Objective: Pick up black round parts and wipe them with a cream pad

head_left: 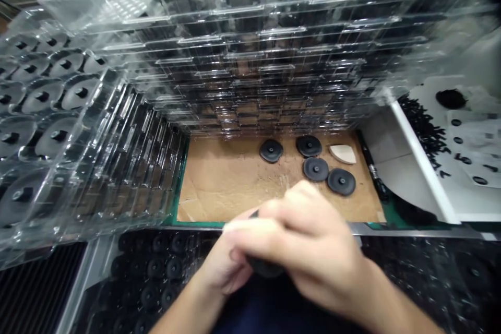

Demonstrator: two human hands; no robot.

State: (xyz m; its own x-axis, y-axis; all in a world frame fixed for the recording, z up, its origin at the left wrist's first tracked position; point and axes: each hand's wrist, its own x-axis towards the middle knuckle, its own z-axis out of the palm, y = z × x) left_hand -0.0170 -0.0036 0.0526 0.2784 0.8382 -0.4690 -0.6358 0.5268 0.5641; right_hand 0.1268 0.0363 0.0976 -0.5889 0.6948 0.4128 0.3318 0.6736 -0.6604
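My right hand is closed over a black disc-like part, in front of the work surface's near edge. My left hand meets it from the left, its fingers curled around the same part. Most of the part is hidden by my fingers, and a small dark tip shows above my right thumb. Just beyond the hands lies a brown cardboard sheet. On it rest several black rounded discs with a small central stub, among them a lone disc and a front right disc.
Stacked clear plastic trays rise behind the cardboard. More clear trays holding discs stand at left. A pale wedge-shaped piece and a black pen-like tool lie at right, beside a white bin with small black parts.
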